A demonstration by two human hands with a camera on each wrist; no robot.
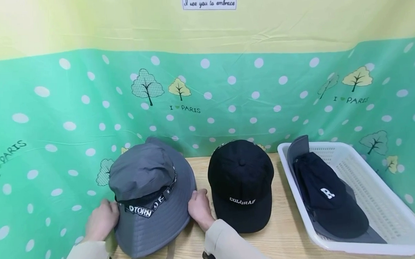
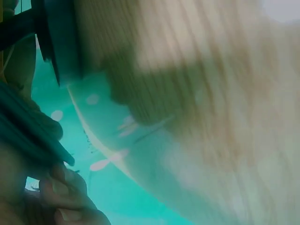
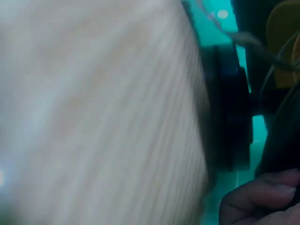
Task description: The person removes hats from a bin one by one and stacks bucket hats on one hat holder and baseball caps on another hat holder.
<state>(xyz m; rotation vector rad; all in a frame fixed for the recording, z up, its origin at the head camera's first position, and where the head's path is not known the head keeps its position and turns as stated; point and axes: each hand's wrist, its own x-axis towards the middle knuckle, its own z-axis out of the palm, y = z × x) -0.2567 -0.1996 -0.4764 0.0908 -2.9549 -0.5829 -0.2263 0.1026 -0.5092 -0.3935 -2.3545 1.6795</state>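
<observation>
A grey bucket hat (image 1: 143,170) with a black band lettered in white is between my two hands, its wide brim tilted toward me. My left hand (image 1: 102,221) pinches the brim at the left edge. In the left wrist view, the fingers (image 2: 65,192) curl against the brim's underside. My right hand (image 1: 200,208) grips the opposite edge of the brim, thumb and fingers bent; part of that hand (image 3: 258,197) shows in the right wrist view. Right beside the right hand sits a black cap (image 1: 241,181) with white lettering, its visor toward me.
At the right, a white plastic basket (image 1: 395,214) holds a navy cap (image 1: 319,186) with a white emblem, lying over a grey item with a brim. The wooden tabletop (image 1: 283,233) meets a green polka-dot cloth (image 1: 255,116) behind and at the sides.
</observation>
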